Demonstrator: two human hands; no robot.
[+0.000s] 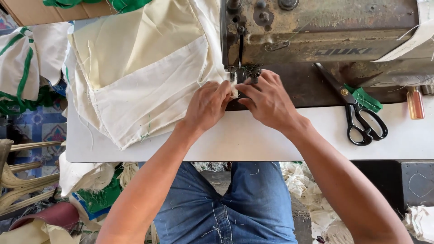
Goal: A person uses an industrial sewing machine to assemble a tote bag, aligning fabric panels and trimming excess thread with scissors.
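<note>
— What takes up most of the view?

— A worn industrial sewing machine (325,31) at twelve o'clock, standing on a white worktop (253,140). At ten o'clock a large piece of cream fabric (135,77) spreads over the worktop, its right edge drawn in under the needle.

— And the hands?

— Both sit at the centre, just in front of the presser foot (246,72). The left hand (207,106) and the right hand (267,100) are closed in a pinch on the fabric's edge, fingertips almost touching each other.

— Anything smaller?

— Black scissors (359,113) lie at three o'clock, blades pointing toward the machine, resting on a green fabric scrap (367,98). Further right stands a small copper-coloured bottle (415,104).
</note>
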